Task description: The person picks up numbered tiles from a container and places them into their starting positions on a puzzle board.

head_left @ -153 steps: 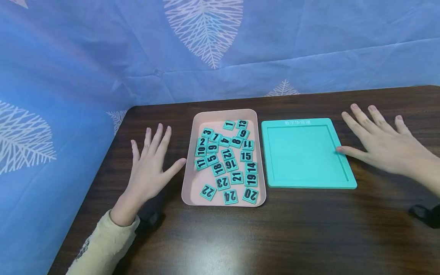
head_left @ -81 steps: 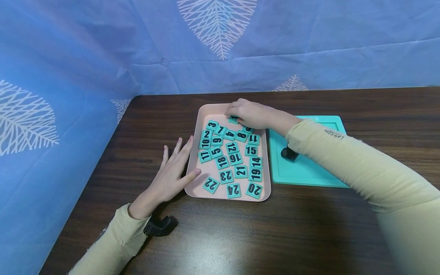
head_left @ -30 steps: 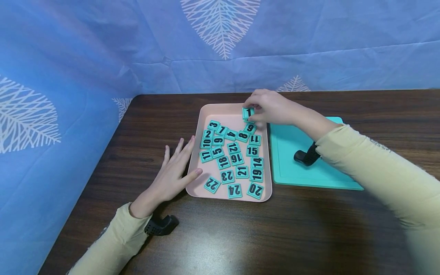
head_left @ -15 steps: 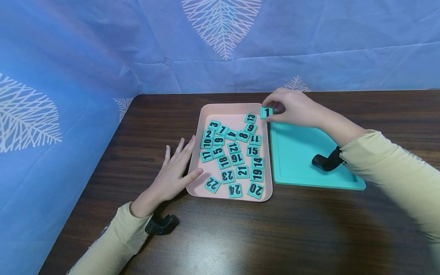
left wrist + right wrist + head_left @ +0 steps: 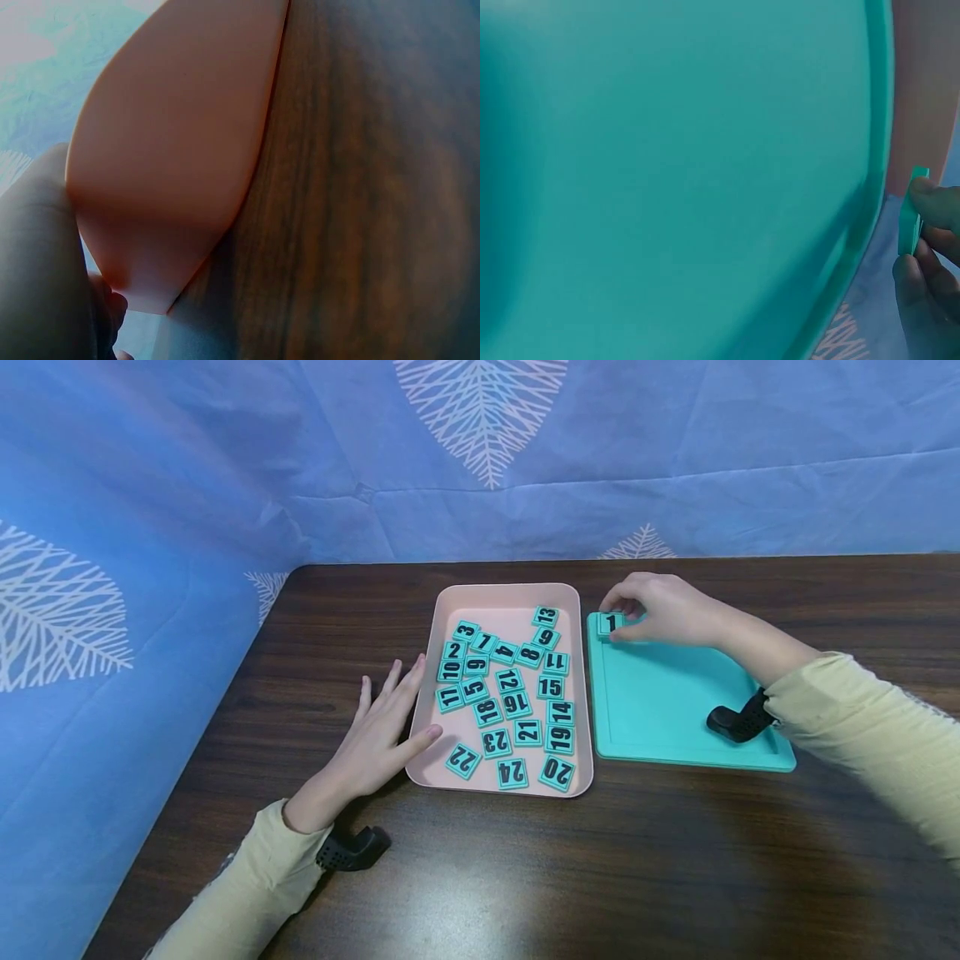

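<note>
My right hand point(image 5: 660, 608) pinches the teal tile numbered 1 point(image 5: 611, 624) and holds it at the far left corner of the teal board point(image 5: 675, 710). The right wrist view shows the tile edge-on point(image 5: 909, 214) between my fingers point(image 5: 930, 285), above the board's rim point(image 5: 862, 225). My left hand point(image 5: 378, 731) lies flat on the table with straight fingers against the left wall of the pink tray point(image 5: 502, 599). That tray holds several teal number tiles point(image 5: 517, 702). The tray's pink wall point(image 5: 180, 150) fills the left wrist view.
The dark wooden table point(image 5: 600, 877) stretches toward me in front of the tray and board. A blue leaf-print cloth point(image 5: 225, 468) hangs behind and on the left. Black wrist mounts point(image 5: 352, 850) sit under both sleeves.
My right hand lifted tile 1 out of the tray's far end, carried it right over the rim, and lowered it to the board's far left corner. The left hand stayed against the tray.
</note>
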`<action>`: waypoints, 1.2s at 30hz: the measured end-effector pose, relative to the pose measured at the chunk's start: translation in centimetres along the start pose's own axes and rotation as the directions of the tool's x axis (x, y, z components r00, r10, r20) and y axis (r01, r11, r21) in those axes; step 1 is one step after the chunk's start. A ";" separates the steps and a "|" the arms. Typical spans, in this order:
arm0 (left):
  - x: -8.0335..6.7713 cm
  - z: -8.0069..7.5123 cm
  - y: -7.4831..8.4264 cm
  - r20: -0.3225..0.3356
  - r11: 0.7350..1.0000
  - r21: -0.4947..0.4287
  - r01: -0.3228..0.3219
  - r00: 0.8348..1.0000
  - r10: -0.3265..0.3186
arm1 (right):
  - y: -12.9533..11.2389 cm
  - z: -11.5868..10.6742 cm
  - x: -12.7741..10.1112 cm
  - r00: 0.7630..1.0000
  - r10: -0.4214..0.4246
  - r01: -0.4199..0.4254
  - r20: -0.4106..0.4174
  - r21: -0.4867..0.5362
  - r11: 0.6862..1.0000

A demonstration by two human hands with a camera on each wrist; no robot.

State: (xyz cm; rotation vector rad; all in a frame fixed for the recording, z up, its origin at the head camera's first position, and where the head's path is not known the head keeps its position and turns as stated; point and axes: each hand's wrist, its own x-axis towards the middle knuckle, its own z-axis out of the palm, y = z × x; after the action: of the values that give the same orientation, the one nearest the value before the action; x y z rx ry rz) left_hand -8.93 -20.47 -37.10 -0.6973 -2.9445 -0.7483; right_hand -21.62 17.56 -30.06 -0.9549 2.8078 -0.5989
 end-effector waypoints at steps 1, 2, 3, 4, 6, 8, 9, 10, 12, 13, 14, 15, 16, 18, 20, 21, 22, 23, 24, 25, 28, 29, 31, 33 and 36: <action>0.0 0.0 0.0 0.000 1.000 0.002 0.002 1.000 -0.002 | 0.1 0.1 0.0 1.000 0.004 -0.004 0.005 -0.004 1.000; 0.0 0.0 0.0 0.000 1.000 0.002 0.003 1.000 -0.003 | 0.2 0.1 -0.1 1.000 0.008 -0.008 0.008 -0.008 1.000; 0.0 0.0 0.1 0.000 1.000 0.004 0.004 1.000 -0.004 | 0.3 0.2 -0.1 1.000 0.012 -0.012 0.012 -0.013 1.000; 0.0 0.0 0.1 0.000 1.000 0.004 0.005 1.000 -0.005 | 0.4 0.2 -0.1 1.000 0.015 -0.015 0.015 -0.018 1.000; 0.1 0.0 0.1 -0.002 1.000 0.007 0.007 1.000 -0.007 | 0.6 0.4 -0.1 1.000 0.019 -0.019 0.023 -0.032 0.999; 0.1 0.0 0.1 -0.004 1.000 0.009 0.006 1.000 -0.006 | 0.8 0.5 -0.1 0.999 0.024 -0.022 0.028 -0.038 0.999; 0.1 0.0 0.1 -0.004 1.000 0.008 0.006 1.000 -0.006 | 0.9 0.5 -0.1 0.999 0.024 -0.023 0.030 -0.039 0.999; 0.1 0.0 0.1 -0.005 1.000 0.007 0.006 1.000 -0.006 | 0.9 0.6 -0.1 0.999 0.025 -0.024 0.032 -0.039 0.999; 0.1 0.0 0.1 -0.007 1.000 0.006 0.006 1.000 -0.006 | 1.0 0.7 -0.1 0.999 0.026 -0.025 0.037 -0.036 0.999; 0.1 0.1 0.1 -0.007 1.000 0.006 0.005 1.000 -0.005 | 1.0 0.8 -0.1 0.999 0.027 -0.026 0.040 -0.032 0.999; 0.1 0.1 0.1 -0.008 1.000 0.005 0.005 1.000 -0.005 | 1.0 0.8 -0.1 0.999 0.026 -0.025 0.042 -0.030 0.999; 0.1 0.1 0.1 -0.008 1.000 0.006 0.005 1.000 -0.005 | 1.0 0.9 -0.1 0.999 0.025 -0.024 0.043 -0.030 0.999; 0.1 0.1 0.1 -0.009 1.000 0.007 0.005 1.000 -0.005 | 1.0 0.9 -0.1 0.999 0.026 -0.024 0.045 -0.029 0.999; 0.1 0.1 0.1 -0.008 1.000 0.006 0.006 1.000 -0.006 | 1.0 1.0 -0.1 0.999 0.025 -0.023 0.046 -0.033 0.999; 0.1 0.1 0.1 -0.007 1.000 0.006 0.007 1.000 -0.007 | 1.0 1.0 -0.1 0.999 0.024 -0.022 0.044 -0.041 0.999; 0.1 0.1 0.1 -0.005 1.000 0.005 0.009 1.000 -0.008 | 0.9 1.0 -0.1 0.999 0.022 -0.020 0.043 -0.045 0.999; 0.1 0.1 0.1 -0.005 1.000 0.004 0.009 1.000 -0.009 | 0.9 1.0 -0.1 0.999 0.022 -0.020 0.041 -0.049 0.999; 0.1 0.1 0.1 -0.003 1.000 0.002 0.009 1.000 -0.009 | 0.9 1.0 -0.1 0.999 0.019 -0.017 0.039 -0.050 0.999; 0.1 0.0 0.1 -0.002 1.000 0.001 0.009 1.000 -0.009 | 0.8 1.0 -0.1 0.999 0.016 -0.014 0.037 -0.049 0.999; 0.1 0.0 0.1 -0.001 1.000 -0.001 0.009 1.000 -0.009 | 0.8 1.0 -0.1 0.999 0.012 -0.011 0.035 -0.047 0.999; 0.1 0.0 0.1 -0.002 1.000 -0.004 0.005 1.000 -0.005 | 0.7 1.0 -0.1 0.999 0.005 -0.003 0.032 -0.037 0.999; 0.1 0.0 0.1 -0.003 1.000 -0.004 0.003 1.000 -0.003 | 0.7 1.1 -0.1 0.999 0.003 -0.002 0.032 -0.034 0.999; 0.1 0.0 0.1 -0.007 1.000 0.000 0.000 1.000 0.000 | 0.7 1.2 0.0 0.999 0.006 -0.005 0.034 -0.035 0.999; 0.1 0.0 0.1 -0.008 1.000 0.004 -0.001 1.000 0.001 | 0.8 1.2 0.0 0.999 0.012 -0.010 0.036 -0.038 0.999; 0.0 0.1 0.1 -0.010 1.000 0.007 -0.003 1.000 0.003 | 0.8 1.3 0.0 0.999 0.018 -0.017 0.036 -0.040 0.999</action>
State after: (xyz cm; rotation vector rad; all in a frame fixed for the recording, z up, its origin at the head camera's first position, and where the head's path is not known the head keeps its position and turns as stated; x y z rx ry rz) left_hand -8.92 -20.34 -37.11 -0.6944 -2.9349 -0.7392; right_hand -21.73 17.75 -31.55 -0.9376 2.8028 -0.5200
